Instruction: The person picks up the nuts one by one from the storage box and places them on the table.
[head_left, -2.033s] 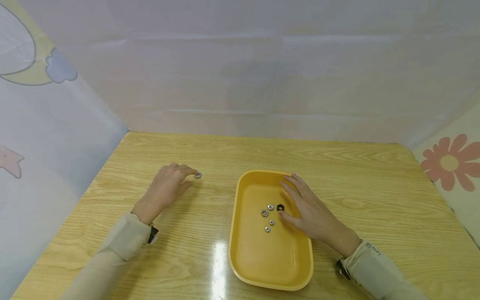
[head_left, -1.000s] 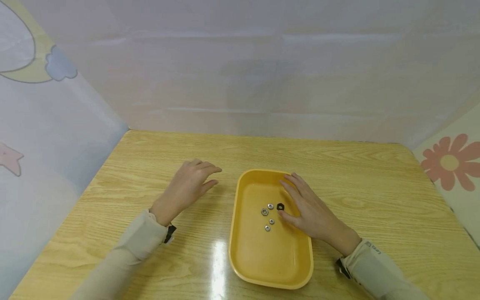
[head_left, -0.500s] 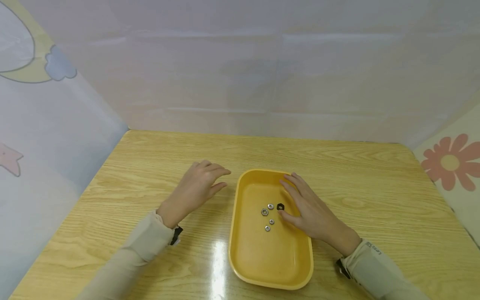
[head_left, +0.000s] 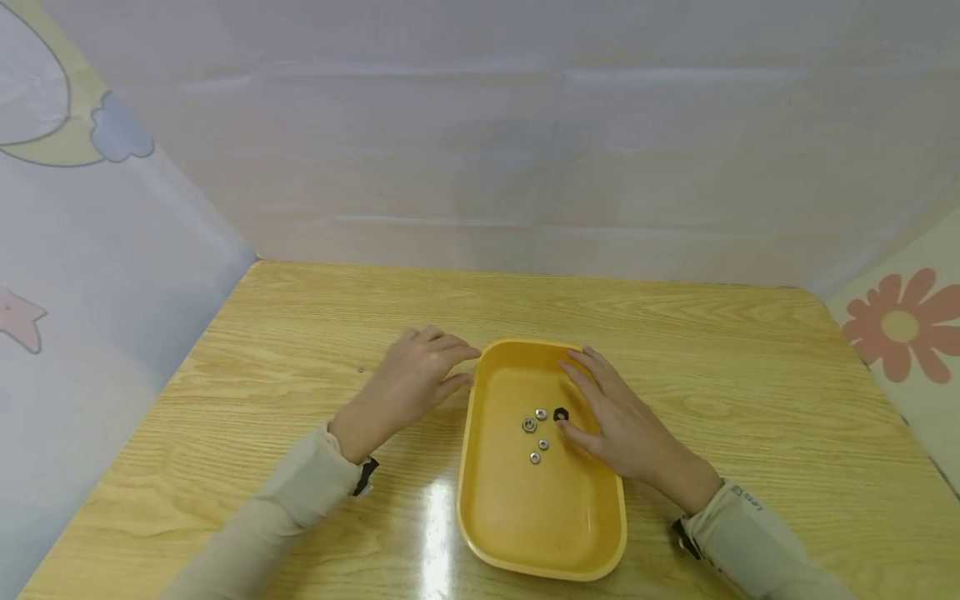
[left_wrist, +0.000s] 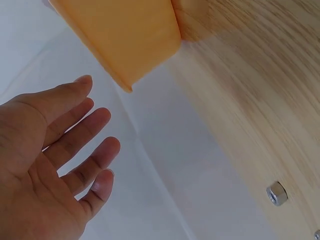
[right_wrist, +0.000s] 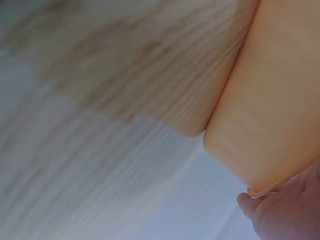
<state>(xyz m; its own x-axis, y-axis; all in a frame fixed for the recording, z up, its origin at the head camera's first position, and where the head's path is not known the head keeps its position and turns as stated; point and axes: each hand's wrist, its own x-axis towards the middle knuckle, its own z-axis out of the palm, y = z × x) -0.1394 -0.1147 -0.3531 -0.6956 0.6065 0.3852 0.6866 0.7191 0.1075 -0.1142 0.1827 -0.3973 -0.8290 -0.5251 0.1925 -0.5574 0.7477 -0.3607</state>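
My left hand point(head_left: 408, 379) hovers beside the left rim of the yellow tray point(head_left: 540, 525), fingers loosely bent. In the left wrist view nothing lies between its fingers. My right hand point(head_left: 618, 417) rests over the tray's right rim, with its thumb and index finger reaching inside. The right wrist view shows one fingertip point(right_wrist: 245, 200) by the rim. Inside the tray lie several small silver nuts point(head_left: 529, 425) and a black nut point(head_left: 561, 415) close to the right thumb. A silver nut point(left_wrist: 277, 193) lies on the table behind the left hand.
A tiny nut point(head_left: 361, 369) lies on the wood-grain table point(head_left: 712, 350), left of the left hand. Pale fabric walls point(head_left: 480, 150) stand along the back and both sides of the table.
My left hand has moved right from the silver nut it was touching to the tray's left rim. The tiny nut now shows behind it. The right hand and the tray keep their places.
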